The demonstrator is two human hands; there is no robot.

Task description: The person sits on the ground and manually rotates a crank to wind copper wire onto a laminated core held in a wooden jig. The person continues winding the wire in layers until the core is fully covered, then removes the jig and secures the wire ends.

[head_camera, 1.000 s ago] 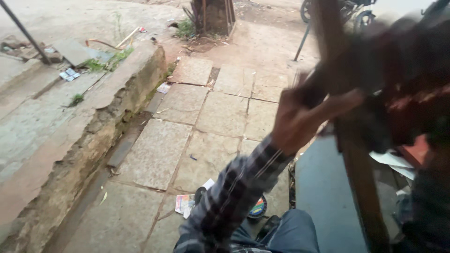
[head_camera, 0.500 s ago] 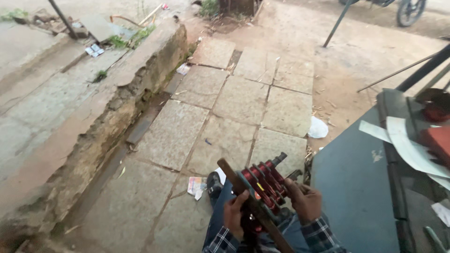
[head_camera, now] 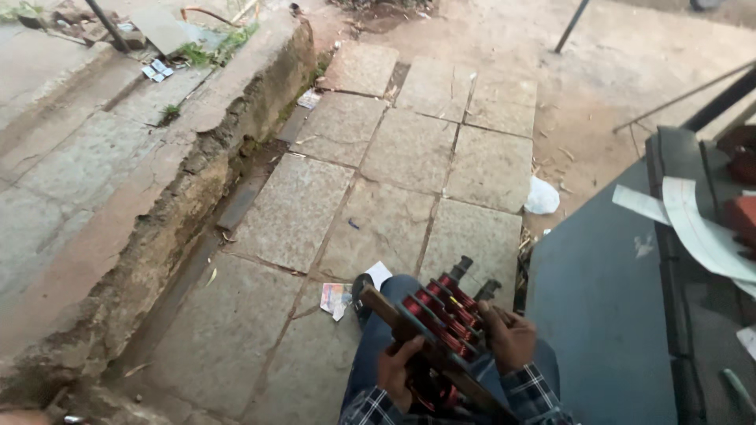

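While I look down from the head camera, my left hand point(head_camera: 396, 368) is clenched around the underside of a wooden frame carrying rows of red-brown wound coils point(head_camera: 441, 315), and my right hand point(head_camera: 510, 338) grips the same frame from its far side, fingers curled over the coils. That frame rests over my lap, above the blue-trousered knee point(head_camera: 386, 315), just beside the dark grey metal workbench point(head_camera: 598, 299) on my right. I judge the step in hand to be steadying and inspecting the coil former on the lap; any further handling calls for a firm two-handed hold and a level frame, so that the windings do not slip off.

Much is hard to make out. Both checked sleeves point(head_camera: 535, 397) are cut off by the lower edge, the bottom end of the frame is hidden between my arms, and I cannot tell how many coils sit on it. White paper strips point(head_camera: 693, 228) lie on the bench, whose right part runs out of view.
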